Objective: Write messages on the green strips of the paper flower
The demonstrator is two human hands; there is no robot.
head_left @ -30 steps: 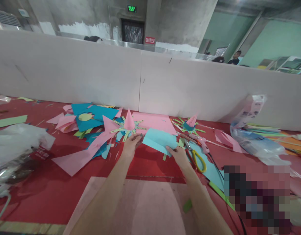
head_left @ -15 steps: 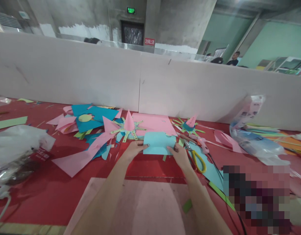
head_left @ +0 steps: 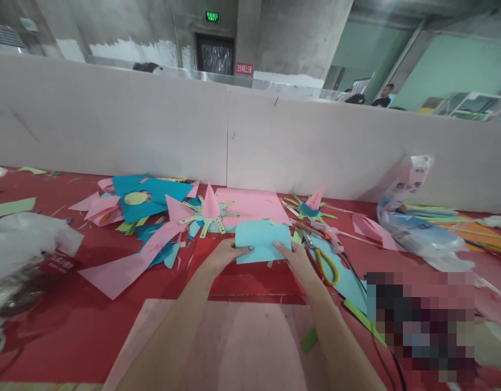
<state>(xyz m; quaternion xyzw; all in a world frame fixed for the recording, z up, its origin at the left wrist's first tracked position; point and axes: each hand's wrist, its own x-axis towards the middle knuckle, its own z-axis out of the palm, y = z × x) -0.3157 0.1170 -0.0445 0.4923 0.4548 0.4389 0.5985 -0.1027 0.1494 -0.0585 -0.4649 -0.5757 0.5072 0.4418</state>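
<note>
Between both hands I hold a sheet of light blue paper (head_left: 262, 239), bent into a curve, above the red table (head_left: 71, 331). My left hand (head_left: 223, 256) pinches its left edge with the thumb on top. At the right edge, my right hand (head_left: 291, 253) grips it the same way, thumb on the front face. Just behind the sheet lies pink paper (head_left: 250, 203). A pink paper cone (head_left: 210, 202) with green strips radiating from its base stands beyond my left hand. A smaller pink cone (head_left: 314, 200) on a blue ring stands farther right.
Yellow-handled scissors (head_left: 327, 265) and a pink glue gun (head_left: 334, 239) lie right of my right hand. Blue paper scraps (head_left: 152, 195) and pink pieces (head_left: 132, 260) are at left. Plastic bags (head_left: 30, 239) sit at the sides. A white partition (head_left: 152, 125) closes the back.
The light blue paper has gone from nearly flat to more curved, its upper edge rounding over. My thumbs have moved inward on its face, and the view has shifted slightly.
</note>
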